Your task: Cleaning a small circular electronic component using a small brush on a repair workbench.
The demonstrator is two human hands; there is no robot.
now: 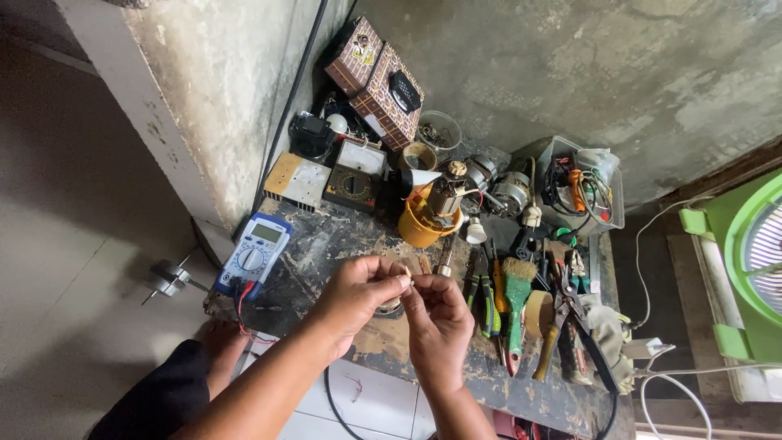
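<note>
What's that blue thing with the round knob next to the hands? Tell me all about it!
It is a blue handheld meter, the kind with a plastic case. Near its top end sits a small grey screen, and in the middle a round white dial with markings around it. It lies flat and slanted near the left edge of the worn workbench. A red lead and a black lead plug into its lower end and hang over the edge. Neither hand touches it; the left hand is nearest.

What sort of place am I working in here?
Probably a small home electrical repair bench: a blue multimeter, small motors and pliers crowd a worn table against a bare concrete wall.
</note>
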